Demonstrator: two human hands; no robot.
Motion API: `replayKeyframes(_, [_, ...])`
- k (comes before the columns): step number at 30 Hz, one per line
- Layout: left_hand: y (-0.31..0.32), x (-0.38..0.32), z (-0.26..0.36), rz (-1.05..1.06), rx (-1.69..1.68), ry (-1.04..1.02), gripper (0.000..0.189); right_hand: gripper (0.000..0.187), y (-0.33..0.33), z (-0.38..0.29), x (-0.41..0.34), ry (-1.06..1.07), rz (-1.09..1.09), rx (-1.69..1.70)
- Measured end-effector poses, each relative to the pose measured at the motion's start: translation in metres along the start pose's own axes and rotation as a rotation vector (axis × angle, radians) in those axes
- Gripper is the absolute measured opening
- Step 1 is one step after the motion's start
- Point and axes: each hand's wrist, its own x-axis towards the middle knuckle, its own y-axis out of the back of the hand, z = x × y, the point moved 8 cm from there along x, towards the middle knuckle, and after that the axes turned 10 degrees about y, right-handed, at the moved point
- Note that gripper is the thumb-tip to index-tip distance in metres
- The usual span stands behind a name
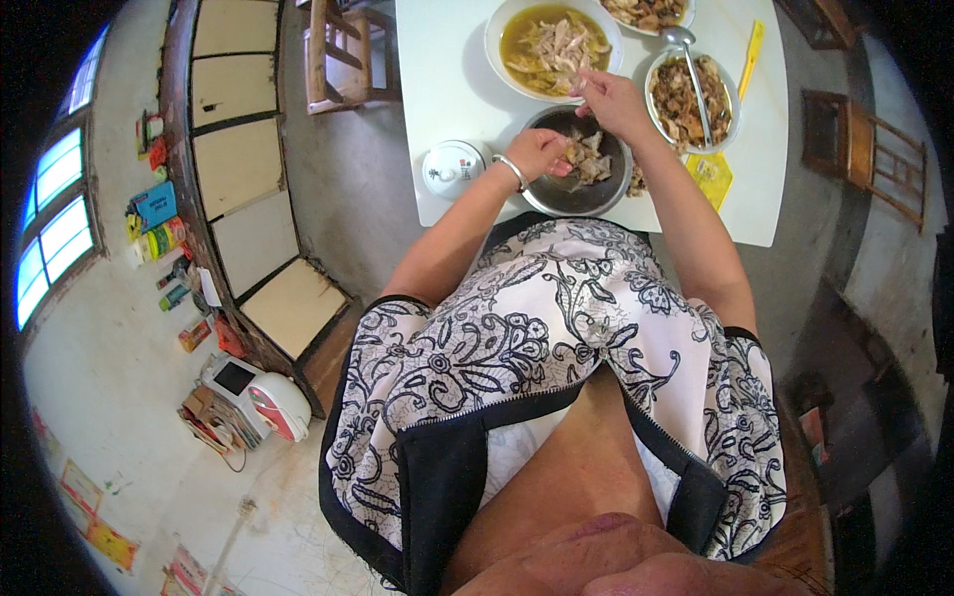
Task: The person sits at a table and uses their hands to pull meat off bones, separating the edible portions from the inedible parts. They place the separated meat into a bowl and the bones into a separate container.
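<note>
My left hand [538, 156], with a silver bangle at its wrist, reaches into a dark metal bowl [570, 203] near the table's front edge. Its fingers close on a chunk of cooked meat with skin or bone [590, 160], partly hidden by the hand. Above this bowl's far right side, my right hand [615, 104] pinches a small shred of meat [578, 85] by the near rim of a white bowl [493, 45]. That white bowl holds yellow broth with a heap of shredded meat [560, 45] in it.
A metal spoon [699, 93] lies across a dish of chopped brown food [674, 88] on the right. Another dish [647, 11] is behind it. A white lid [453, 170] is at left. Some scraps [637, 182] and a yellow card [710, 179] lie on the white table [760, 149].
</note>
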Motion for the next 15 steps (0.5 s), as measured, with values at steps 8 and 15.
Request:
replayKeyframes(8, [-0.001, -0.005, 0.007, 0.186, 0.734, -0.165, 0.027, 0.054, -0.023, -0.008, -0.043, 0.084, -0.42, -0.907])
replayKeyframes(15, [0.004, -0.002, 0.012, 0.31, 0.928, -0.345, 0.025, 0.028, -0.05, 0.008, -0.055, 0.319, -0.516, -1.144])
